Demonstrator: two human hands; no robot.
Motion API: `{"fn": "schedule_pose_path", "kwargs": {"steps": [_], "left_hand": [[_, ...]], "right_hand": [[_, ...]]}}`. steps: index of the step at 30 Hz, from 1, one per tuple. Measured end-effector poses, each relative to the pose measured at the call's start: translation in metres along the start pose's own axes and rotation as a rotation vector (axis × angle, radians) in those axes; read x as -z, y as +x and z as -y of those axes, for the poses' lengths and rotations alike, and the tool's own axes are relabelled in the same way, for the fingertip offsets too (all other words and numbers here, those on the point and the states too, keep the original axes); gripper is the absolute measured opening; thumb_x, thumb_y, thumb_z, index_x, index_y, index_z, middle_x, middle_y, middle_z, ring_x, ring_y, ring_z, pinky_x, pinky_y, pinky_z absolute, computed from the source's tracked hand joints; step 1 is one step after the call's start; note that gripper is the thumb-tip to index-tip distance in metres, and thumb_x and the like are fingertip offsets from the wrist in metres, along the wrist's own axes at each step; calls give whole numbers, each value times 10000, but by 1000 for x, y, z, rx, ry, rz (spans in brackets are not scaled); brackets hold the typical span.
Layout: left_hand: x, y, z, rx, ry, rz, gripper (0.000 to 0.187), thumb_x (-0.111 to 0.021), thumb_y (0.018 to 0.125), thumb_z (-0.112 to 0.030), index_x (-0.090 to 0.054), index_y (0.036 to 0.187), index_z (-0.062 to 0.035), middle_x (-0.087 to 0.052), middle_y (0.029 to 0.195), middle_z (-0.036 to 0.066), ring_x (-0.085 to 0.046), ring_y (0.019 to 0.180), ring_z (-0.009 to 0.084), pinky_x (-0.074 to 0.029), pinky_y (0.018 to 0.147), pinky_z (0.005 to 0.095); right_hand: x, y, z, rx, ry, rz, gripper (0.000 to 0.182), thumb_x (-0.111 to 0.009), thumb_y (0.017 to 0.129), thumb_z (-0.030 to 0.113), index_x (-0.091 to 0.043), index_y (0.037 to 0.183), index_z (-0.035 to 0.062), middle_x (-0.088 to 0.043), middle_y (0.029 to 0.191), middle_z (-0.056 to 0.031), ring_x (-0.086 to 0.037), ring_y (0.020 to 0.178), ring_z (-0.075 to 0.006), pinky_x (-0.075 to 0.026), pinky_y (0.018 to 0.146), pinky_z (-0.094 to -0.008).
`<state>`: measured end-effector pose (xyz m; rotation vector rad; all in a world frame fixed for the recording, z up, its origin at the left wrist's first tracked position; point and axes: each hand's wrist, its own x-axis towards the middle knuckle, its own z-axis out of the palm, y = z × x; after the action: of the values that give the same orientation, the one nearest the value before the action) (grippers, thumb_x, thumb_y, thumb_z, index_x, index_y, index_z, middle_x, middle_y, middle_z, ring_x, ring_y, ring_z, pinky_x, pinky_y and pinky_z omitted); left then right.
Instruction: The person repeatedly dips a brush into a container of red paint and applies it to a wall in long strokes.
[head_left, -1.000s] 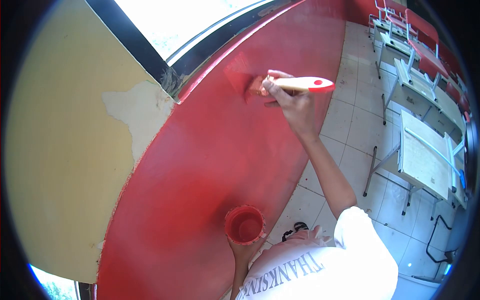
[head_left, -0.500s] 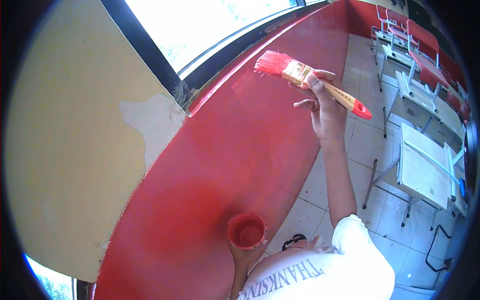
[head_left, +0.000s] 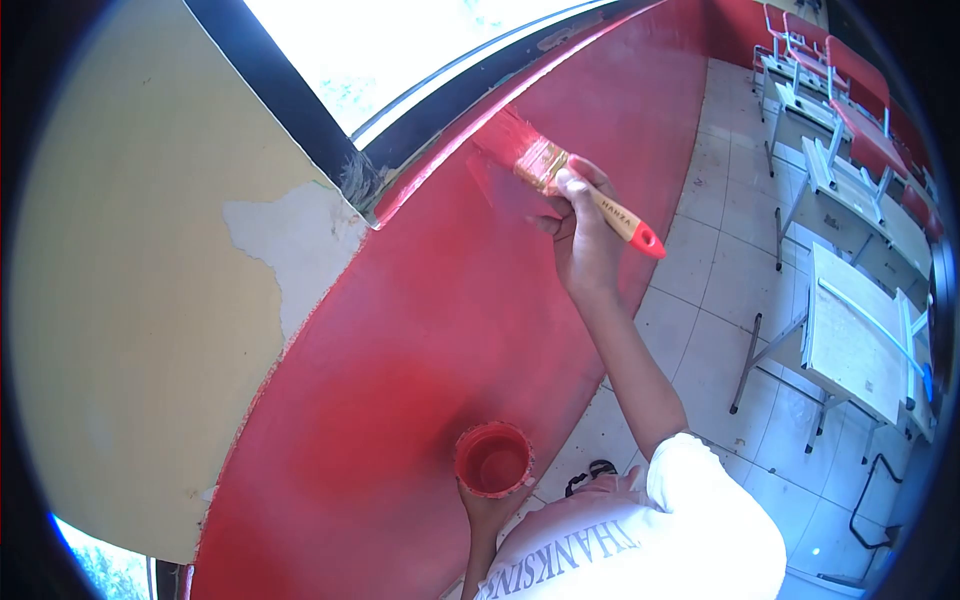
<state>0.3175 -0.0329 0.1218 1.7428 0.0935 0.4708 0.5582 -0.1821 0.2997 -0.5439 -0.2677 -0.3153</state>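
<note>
A paintbrush (head_left: 541,164) with a wooden handle and a red tip is held in my right hand (head_left: 582,225). Its red bristles meet the red wall (head_left: 420,330) just below the window ledge. Lower down, my left hand (head_left: 487,512) grips a red cup (head_left: 494,460) from underneath, close to the wall; most of its fingers are hidden behind the cup. The cup is upright, its inside coated red.
A dark window frame (head_left: 290,90) runs above the red wall, beside a cream wall (head_left: 150,300) with a bare patch. Desks (head_left: 855,330) and red chairs (head_left: 868,140) stand on the tiled floor (head_left: 690,260) at the right.
My right hand has moved left with the brush, bringing the bristles from in front of the wall onto its surface below the ledge. My left hand and the cup have hardly moved.
</note>
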Motion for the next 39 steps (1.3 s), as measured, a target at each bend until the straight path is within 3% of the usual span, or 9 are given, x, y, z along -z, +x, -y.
{"fn": "schedule_pose_path", "kwargs": {"steps": [13,15,19,24,30,33,39], "left_hand": [[7,-5,13,33,50,15,611,-732,564,39,-470,1113,-21,-601,890,66,-598,768,152,-502,656,277],[2,-4,9,37,32,15,618,-738,562,35,-468,1116,-21,-601,889,66,-597,770,151,-502,656,277],[-4,0,8,54,-11,51,654,-776,552,3,-463,1125,-23,-600,894,66,-597,775,152,-503,664,282],[-9,1,1,27,-22,48,686,-810,544,-37,-458,1133,-21,-603,901,69,-600,780,154,-504,674,287],[-7,-1,5,76,-66,76,699,-811,538,-39,-457,1141,-27,-593,938,68,-590,825,163,-494,707,295],[0,0,1,171,-49,115,823,-846,490,-87,-420,1194,-63,-520,1151,84,-521,1052,210,-438,880,357],[6,-5,18,173,-38,46,802,-856,483,-121,-448,1171,-60,-531,1137,83,-527,1041,212,-437,876,358]], "right_hand": [[164,-78,-88,-296,-111,-264,315,-556,847,148,-428,1123,66,-531,1045,-70,-565,926,-168,-548,617,-319],[203,-93,-104,-341,-158,-311,275,-535,851,141,-431,1101,94,-558,1018,-64,-595,912,-187,-534,606,-322],[234,-113,-102,-392,-319,-357,362,-552,844,158,-406,1168,85,-555,1025,-79,-592,917,-183,-533,587,-304],[173,-88,-40,-209,-425,-375,470,-598,823,185,-388,1216,37,-554,1022,-109,-592,908,-174,-527,556,-280],[63,-13,11,43,-169,-151,406,-596,814,169,-454,1155,4,-576,970,-93,-621,842,-192,-535,553,-283],[23,12,16,137,-89,-45,367,-595,809,135,-488,1125,-18,-554,985,-100,-601,843,-153,-561,573,-283],[-2,30,4,119,-18,23,357,-577,809,114,-484,1127,-21,-558,981,-100,-604,840,-149,-561,570,-284]]}}
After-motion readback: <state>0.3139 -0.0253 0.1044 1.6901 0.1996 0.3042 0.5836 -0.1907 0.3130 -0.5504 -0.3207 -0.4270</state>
